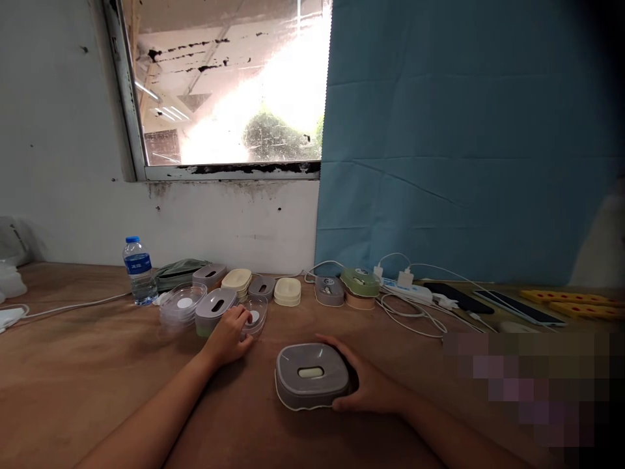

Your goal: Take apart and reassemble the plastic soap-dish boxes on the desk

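A grey rounded box with an oval slot in its top rests on the table in front of me; a pale piece shows through the slot. My right hand is closed around its right side, fingers behind and thumb at the front. Farther left, my left hand has curled fingers on the edge of a clear plastic tray with a white round sticker. Just behind that hand stands another grey slotted box. Beside it sits a stack of clear trays.
Cream lids, a grey lid and a green-topped box line the back. A water bottle stands left. White cables, a power strip, phones and yellow pieces lie right.
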### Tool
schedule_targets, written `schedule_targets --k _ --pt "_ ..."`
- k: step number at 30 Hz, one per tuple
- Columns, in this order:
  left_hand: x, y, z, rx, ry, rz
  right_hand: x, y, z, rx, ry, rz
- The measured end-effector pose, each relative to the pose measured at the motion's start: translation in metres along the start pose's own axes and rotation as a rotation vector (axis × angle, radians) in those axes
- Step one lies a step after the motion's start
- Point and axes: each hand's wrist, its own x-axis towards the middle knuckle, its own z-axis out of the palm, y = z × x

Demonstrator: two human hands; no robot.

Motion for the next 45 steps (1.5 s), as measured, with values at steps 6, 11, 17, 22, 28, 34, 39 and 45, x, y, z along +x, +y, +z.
schedule_targets --k 6,11,17,22,28,34,39,45 --pt "-0.004 0.044 -0.013 -0.301 -0.197 0.332 0.000 -0.001 0.003 -0.057 0.073 0.015" --pt "-0.009 0.064 -0.007 -0.433 -0.285 0.352 0.001 0.005 0.003 -0.063 0.152 -0.047" --pt "-0.017 0.068 0.018 -0.787 -0.318 -0.057 0.005 0.004 0.000 -0.185 0.193 -0.049" --pt "-0.016 0.069 0.024 -0.972 -0.322 -0.167 0.006 0.009 0.000 -0.199 0.199 -0.021" --pt "-0.013 0.065 0.021 -1.060 -0.315 -0.168 0.008 0.014 0.000 -0.202 0.215 -0.014" --pt "-0.014 0.064 0.020 -1.042 -0.311 -0.171 0.009 0.008 0.001 -0.163 0.267 -0.020" --pt "-0.013 0.061 0.013 -0.805 -0.334 -0.025 0.010 0.013 0.000 0.019 0.437 0.052" --pt "-0.010 0.052 0.012 -0.589 -0.388 0.397 0.015 0.021 -0.010 0.127 0.699 0.208"
